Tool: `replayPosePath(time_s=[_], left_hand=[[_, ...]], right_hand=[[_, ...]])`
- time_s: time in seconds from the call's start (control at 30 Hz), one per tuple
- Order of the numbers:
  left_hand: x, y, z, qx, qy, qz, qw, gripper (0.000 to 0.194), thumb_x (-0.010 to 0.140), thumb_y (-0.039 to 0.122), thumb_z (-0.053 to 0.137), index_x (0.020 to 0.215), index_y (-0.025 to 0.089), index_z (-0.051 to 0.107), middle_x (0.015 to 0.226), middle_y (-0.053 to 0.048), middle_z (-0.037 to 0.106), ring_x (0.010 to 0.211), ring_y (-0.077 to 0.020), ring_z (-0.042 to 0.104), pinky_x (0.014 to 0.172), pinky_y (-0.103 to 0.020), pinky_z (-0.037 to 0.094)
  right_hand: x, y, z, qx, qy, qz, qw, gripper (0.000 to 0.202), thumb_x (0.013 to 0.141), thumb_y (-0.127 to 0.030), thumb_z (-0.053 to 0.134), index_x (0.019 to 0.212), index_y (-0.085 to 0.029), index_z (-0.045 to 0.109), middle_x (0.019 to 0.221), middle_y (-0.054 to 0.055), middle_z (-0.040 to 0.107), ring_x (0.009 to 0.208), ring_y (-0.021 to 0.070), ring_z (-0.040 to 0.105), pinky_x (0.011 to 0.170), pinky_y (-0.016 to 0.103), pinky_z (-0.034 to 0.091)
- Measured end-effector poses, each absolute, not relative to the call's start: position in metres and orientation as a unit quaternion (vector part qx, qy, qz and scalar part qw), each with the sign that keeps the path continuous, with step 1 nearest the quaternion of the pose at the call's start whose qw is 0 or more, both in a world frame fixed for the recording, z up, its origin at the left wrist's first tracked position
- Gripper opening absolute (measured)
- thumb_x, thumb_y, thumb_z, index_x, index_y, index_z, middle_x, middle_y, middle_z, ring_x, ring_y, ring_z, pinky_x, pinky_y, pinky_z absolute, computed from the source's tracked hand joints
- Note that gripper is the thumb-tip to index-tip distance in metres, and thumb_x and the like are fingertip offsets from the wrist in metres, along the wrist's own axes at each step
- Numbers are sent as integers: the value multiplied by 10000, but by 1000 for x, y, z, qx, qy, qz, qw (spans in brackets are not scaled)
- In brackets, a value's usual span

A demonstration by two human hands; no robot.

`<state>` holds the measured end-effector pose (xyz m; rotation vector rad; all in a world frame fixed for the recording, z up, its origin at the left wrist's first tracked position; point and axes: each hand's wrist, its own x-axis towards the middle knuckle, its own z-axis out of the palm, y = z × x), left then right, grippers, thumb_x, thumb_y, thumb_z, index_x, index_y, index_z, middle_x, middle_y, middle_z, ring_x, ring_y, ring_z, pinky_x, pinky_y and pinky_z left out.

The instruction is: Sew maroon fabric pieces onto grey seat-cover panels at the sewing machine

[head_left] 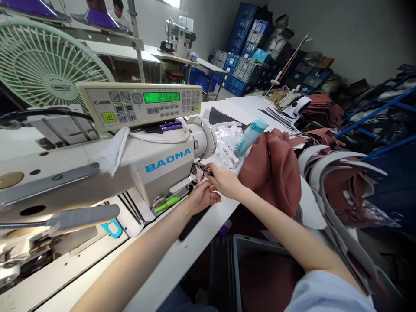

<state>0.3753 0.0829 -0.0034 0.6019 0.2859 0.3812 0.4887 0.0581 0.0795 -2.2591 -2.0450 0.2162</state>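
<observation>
The small fittings (197,172) likely call for a light fingertip touch, steady wrists and a left hand held low, clear of the line of sight. They sit at the right end of the machine (165,160), below the handwheel (204,136), just left of the right hand's fingertips. The right hand (225,180) bends in from the right, thumb and fingers close together at a dark part; whether they pinch it is too small to tell. The left hand (202,198) is on the near side, fingers loosely curled; whether it grips anything cannot be told. A green handle (167,203) lies to the left, a bottle (251,136) farther right.
</observation>
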Motion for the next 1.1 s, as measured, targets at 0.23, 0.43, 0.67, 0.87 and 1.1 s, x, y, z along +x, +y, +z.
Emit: replayPosePath(time_s=[0.23, 0.43, 0.67, 0.87, 1.1], left_hand=[[381, 68, -3, 372, 160, 328, 853, 192, 833, 372, 497, 895, 190, 511, 622, 60, 447, 448, -74, 429, 478, -207, 335], [380, 69, -2, 415, 158, 342, 828, 242, 843, 418, 475, 906, 189, 520, 665, 60, 406, 476, -76, 447, 492, -222, 337], [382, 69, -6, 420, 142, 332, 833, 331, 850, 516, 499, 878, 186, 509, 624, 68, 377, 457, -78, 438, 483, -225, 320], [379, 69, -1, 415, 129, 330, 838, 402, 855, 578, 508, 924, 181, 516, 624, 69, 366, 465, -80, 434, 484, -222, 317], [377, 70, 1, 413, 124, 314, 846, 441, 869, 602, 543, 952, 170, 515, 667, 65, 404, 493, -71, 473, 510, -217, 333]], right_hand=[[515, 121, 50, -777, -611, 100, 114, 353, 1010, -253, 327, 1149, -177, 642, 1089, 64, 729, 1003, 199, 654, 802, 271, 461], [504, 133, 33, -805, -574, 101, 111, 399, 1007, -385, 378, 1027, -212, 738, 1045, 75, 753, 991, 229, 675, 771, 267, 455], [493, 125, 35, -820, -554, 95, 113, 392, 980, -437, 436, 1011, -208, 753, 1039, 111, 749, 1016, 259, 669, 803, 292, 442], [506, 124, 46, -783, -579, 159, 163, 332, 967, -361, 462, 972, -184, 743, 997, 93, 754, 935, 241, 671, 772, 289, 454], [538, 89, 71, -714, -587, 316, 214, 257, 904, -348, 535, 1031, -174, 676, 827, 60, 733, 440, 86, 449, 446, 229, 382]])
